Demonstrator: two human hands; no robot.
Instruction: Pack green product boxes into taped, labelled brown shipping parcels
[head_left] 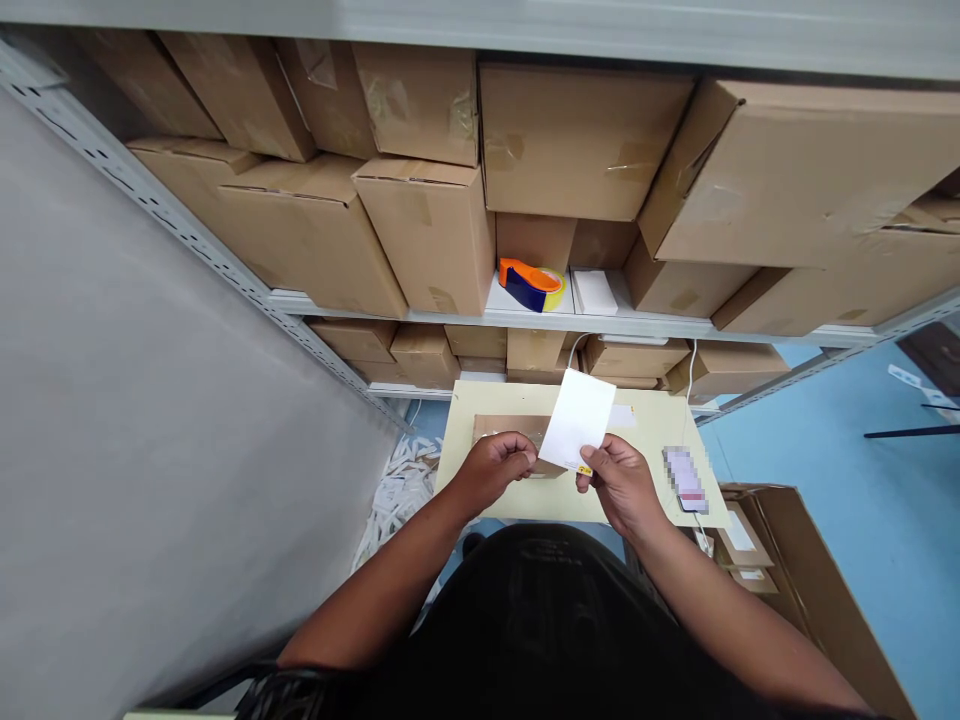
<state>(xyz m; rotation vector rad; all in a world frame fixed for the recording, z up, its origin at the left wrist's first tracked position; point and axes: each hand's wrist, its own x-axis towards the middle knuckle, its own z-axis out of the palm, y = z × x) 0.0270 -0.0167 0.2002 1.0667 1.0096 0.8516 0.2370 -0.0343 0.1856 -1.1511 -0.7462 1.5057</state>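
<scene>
- Fingers of our right hand point(626, 485) are closed in a pinch, thumb laid over the near right corner of a white sheet point(577, 415).
- On our left hand point(491, 468), the fingers curl inward with the thumb against the forefinger, right by the sheet's near left corner; we cannot tell whether they grip it.
- We have the sheet up above the table point(461, 410), its far end tipped a little to the right, a small yellow mark point(585, 469) beside our thumb.
- Below the sheet and our left hand, a carton point(499, 425) lies on the table, partly hidden.
- Just past the sheet's right edge, a white slip point(622, 415) lies flat.
- Near the table's right edge we see a phone point(682, 475), its screen blurred.
- To the right of the table, a topless box point(817, 580) holds labelled parcels point(742, 535).
- Ahead of us, a shelf point(450, 318) bears an orange and blue tape dispenser point(525, 285), with a white stack point(595, 292) just to its right and boxes point(424, 235) all around.
- On the floor at our left lie paper strips point(390, 500).
</scene>
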